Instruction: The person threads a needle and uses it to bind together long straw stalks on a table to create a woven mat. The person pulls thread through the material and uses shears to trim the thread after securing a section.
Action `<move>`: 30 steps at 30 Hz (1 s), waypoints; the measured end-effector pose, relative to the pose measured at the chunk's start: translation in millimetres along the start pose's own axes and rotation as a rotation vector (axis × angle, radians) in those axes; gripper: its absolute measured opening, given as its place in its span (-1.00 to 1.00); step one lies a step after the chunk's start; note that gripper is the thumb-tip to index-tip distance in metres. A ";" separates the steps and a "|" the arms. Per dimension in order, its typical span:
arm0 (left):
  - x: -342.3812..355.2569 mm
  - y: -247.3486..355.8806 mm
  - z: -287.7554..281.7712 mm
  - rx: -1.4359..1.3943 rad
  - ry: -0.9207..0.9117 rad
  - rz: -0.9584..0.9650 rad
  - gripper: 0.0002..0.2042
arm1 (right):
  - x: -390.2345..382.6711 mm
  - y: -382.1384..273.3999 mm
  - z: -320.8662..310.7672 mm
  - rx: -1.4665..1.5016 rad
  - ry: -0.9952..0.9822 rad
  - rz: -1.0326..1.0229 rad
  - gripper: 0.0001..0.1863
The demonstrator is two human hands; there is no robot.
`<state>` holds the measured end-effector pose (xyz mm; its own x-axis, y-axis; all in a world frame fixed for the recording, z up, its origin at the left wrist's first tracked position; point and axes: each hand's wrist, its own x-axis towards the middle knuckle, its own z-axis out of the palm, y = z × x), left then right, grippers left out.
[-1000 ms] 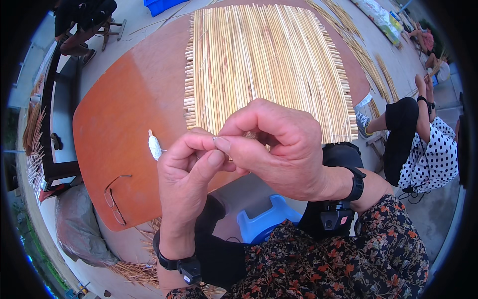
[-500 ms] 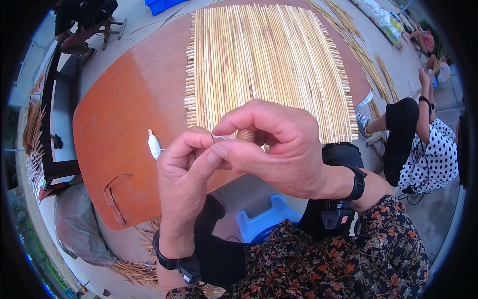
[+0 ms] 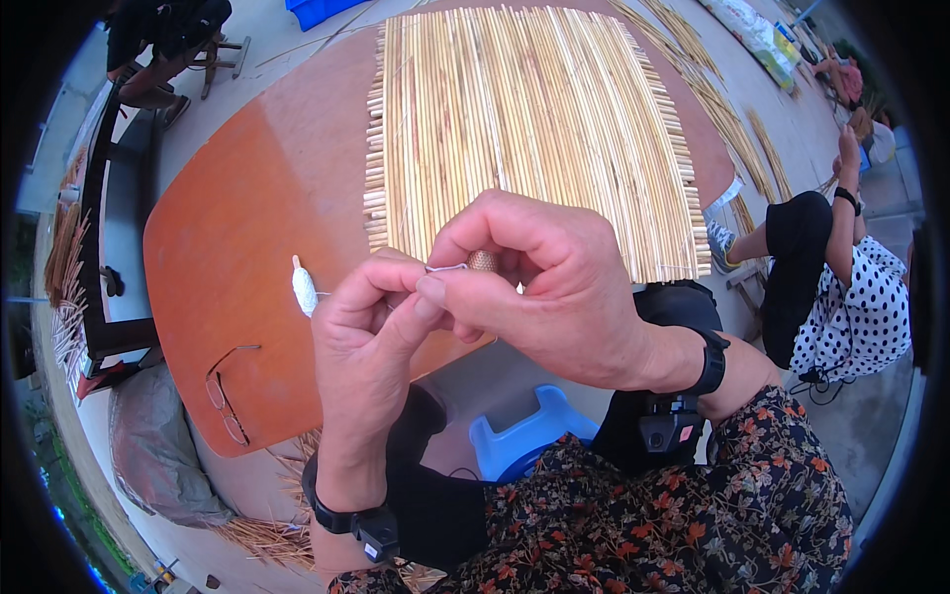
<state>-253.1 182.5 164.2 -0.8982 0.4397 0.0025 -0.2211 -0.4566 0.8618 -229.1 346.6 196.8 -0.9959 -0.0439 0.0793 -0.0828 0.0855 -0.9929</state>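
Black top [image 3: 693, 520], orange/beige leaf print. Dark trousers [image 3: 440, 525]. Black wrist straps [image 3: 712, 361], boxy black modules [image 3: 670, 432]. Right grip [image 3: 559, 287]: dimpled gold-toned finger band [image 3: 482, 260].

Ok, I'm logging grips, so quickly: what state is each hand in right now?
Left hand: closed in a pinch; what it grips is too small to tell.
Right hand: closed in a pinch, holding white thread.

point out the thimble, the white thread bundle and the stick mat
Thimble [image 3: 483, 260], head view: dimpled side
White thread bundle [image 3: 304, 291], head view: wound middle
Stick mat [image 3: 529, 129], head view: middle of sticks
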 end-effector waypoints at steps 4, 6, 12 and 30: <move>-0.5 0.4 1.2 0.018 -0.005 -0.006 -0.91 | -0.2 -0.2 -0.4 0.002 -0.012 0.031 -0.92; -0.8 1.1 1.5 0.009 -0.007 -0.008 -0.92 | -0.1 -0.8 -2.0 -0.008 -0.016 0.036 -0.91; 2.3 9.9 -8.9 0.185 0.037 -0.012 -0.85 | -0.3 -1.1 -4.2 0.155 -0.056 0.184 -0.92; -5.8 26.2 -24.0 0.697 -0.054 0.213 -0.85 | -0.9 -0.1 1.7 0.116 -0.212 0.306 -0.93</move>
<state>-262.8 149.5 174.5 -0.8706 0.4421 0.2159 0.2660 0.0538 0.9625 -228.1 345.0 196.7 -0.9430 -0.2400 -0.2305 0.2341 0.0137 -0.9721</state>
